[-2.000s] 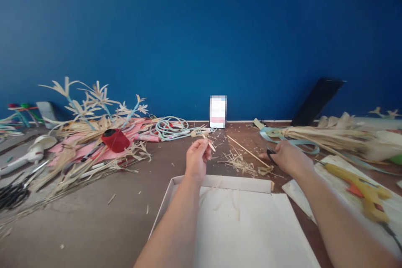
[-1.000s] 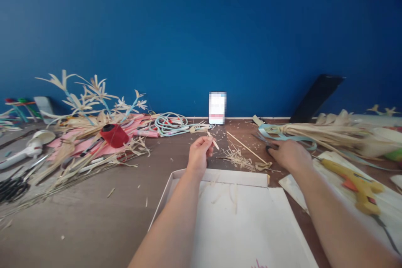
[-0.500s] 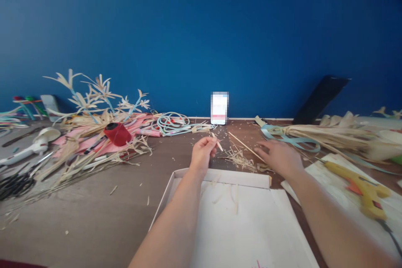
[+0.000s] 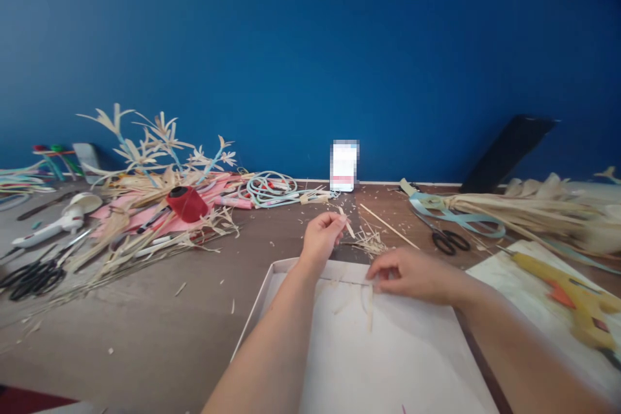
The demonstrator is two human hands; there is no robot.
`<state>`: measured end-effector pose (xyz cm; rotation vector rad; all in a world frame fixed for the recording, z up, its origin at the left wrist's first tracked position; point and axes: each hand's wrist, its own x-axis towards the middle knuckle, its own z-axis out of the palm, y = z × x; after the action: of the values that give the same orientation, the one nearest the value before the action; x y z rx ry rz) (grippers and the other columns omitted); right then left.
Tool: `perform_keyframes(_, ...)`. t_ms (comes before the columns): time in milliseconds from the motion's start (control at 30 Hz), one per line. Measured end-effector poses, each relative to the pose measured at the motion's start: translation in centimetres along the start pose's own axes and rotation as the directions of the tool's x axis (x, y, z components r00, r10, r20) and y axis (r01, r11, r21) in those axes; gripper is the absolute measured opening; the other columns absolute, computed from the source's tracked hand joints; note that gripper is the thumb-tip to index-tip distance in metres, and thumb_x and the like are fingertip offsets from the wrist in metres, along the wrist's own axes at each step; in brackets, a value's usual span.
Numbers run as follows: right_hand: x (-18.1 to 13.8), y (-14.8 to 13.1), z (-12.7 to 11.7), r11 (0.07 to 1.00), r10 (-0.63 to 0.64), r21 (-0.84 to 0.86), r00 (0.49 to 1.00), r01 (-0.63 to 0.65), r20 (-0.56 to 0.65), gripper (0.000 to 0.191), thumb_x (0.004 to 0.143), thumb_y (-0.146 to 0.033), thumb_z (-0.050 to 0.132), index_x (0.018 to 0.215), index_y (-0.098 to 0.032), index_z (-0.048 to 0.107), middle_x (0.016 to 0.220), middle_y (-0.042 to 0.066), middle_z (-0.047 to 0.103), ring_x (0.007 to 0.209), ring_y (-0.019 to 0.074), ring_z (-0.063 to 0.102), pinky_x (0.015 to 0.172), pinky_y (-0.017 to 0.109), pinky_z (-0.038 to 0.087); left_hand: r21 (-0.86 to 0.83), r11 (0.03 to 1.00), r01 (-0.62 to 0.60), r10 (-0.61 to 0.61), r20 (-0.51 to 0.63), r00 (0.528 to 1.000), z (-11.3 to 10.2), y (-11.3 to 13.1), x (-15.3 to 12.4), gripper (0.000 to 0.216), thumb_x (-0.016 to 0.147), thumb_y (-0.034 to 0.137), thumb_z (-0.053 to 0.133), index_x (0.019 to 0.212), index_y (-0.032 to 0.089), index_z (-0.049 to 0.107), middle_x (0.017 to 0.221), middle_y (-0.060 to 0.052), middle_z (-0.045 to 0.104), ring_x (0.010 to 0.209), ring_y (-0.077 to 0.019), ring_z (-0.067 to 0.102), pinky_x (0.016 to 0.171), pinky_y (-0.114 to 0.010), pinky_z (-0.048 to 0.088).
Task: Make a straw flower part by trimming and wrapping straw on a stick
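Between the thumb and fingers of my left hand [image 4: 324, 238] is a small, pale, pointed strip of dried husk [image 4: 348, 222]. This hand is above the far edge of a shallow white box lid [image 4: 398, 343]. My right hand [image 4: 412, 275] is over the lid's far right side, fingers curled but apart. Its fingertips are close to the upper end of a thin husk strip [image 4: 370, 312] lying in the lid; whether they touch it I cannot tell. Beyond the lid are a heap of husk scraps [image 4: 369, 242] and a thin stick [image 4: 388, 225].
On the right lie black-handled scissors [image 4: 451, 242], a light blue ribbon [image 4: 478, 225], a husk bundle [image 4: 528, 207] and a yellow glue gun [image 4: 565, 297]. Husk flowers [image 4: 160, 142], a red spool [image 4: 188, 204] and more scissors [image 4: 33, 278] are left. A phone [image 4: 344, 167] leans against the wall.
My right hand has come back and left from beside the scissors to the lid's far edge, uncovering the scissors. My left hand keeps its pinch on the husk strip. The view has shifted slightly.
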<state>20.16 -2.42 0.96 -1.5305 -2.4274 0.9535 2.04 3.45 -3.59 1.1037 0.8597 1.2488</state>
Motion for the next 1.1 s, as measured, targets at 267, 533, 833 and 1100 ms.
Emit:
perform_keyframes(267,0.0,-0.5,1.0,0.993,-0.022,-0.118,0.999,0.025,0.026,0.021,0.069,-0.016,0.053,0.082,-0.026,0.066,0.078,-0.001,0.064,0.067,0.0143,0.056,0.061,0.023,0.036,0.037,0.999,-0.018,0.018,-0.003,1.000,0.1,-0.1,0.1,0.026,0.067,0.040,0.063,0.068,0.014,0.062,0.055,0.002,0.052,0.043,-0.0042,0.038,0.042,-0.018,0.028)
perform_keyframes(533,-0.1,-0.7,1.0,0.979,-0.009,-0.203,1.000,0.013,0.021,0.016,0.071,-0.018,0.051,0.073,-0.025,0.065,0.078,-0.001,0.063,0.066,0.0141,0.054,0.057,0.023,0.033,0.052,0.998,-0.028,0.027,0.013,1.000,0.0,-0.6,0.1,0.026,0.068,0.040,0.062,0.068,0.015,0.061,0.059,0.001,0.055,0.044,-0.0044,0.039,0.043,-0.018,0.030)
perform_keyframes(833,-0.3,-0.1,1.1,0.985,-0.071,-0.153,0.996,0.079,0.058,0.014,0.068,-0.013,0.051,0.067,-0.021,0.062,0.070,0.000,0.061,0.063,0.0128,0.052,0.056,0.022,0.034,0.087,0.996,-0.032,0.031,0.015,0.999,0.0,-0.4,0.0,0.028,0.069,0.043,0.061,0.068,0.014,0.061,0.057,0.002,0.054,0.042,-0.0038,0.037,0.042,-0.018,0.029)
perform_keyframes(1100,-1.1,0.9,-1.2,0.925,-0.067,0.379,0.985,0.003,0.158,0.011,0.072,-0.028,0.059,0.074,-0.018,0.057,0.067,-0.001,0.059,0.057,0.0101,0.054,0.051,0.020,0.038,0.213,0.977,-0.026,0.010,0.077,0.997,0.3,0.8,-1.1,0.027,0.072,0.041,0.058,0.072,0.014,0.062,0.055,0.001,0.053,0.044,-0.0060,0.042,0.045,-0.019,0.033)
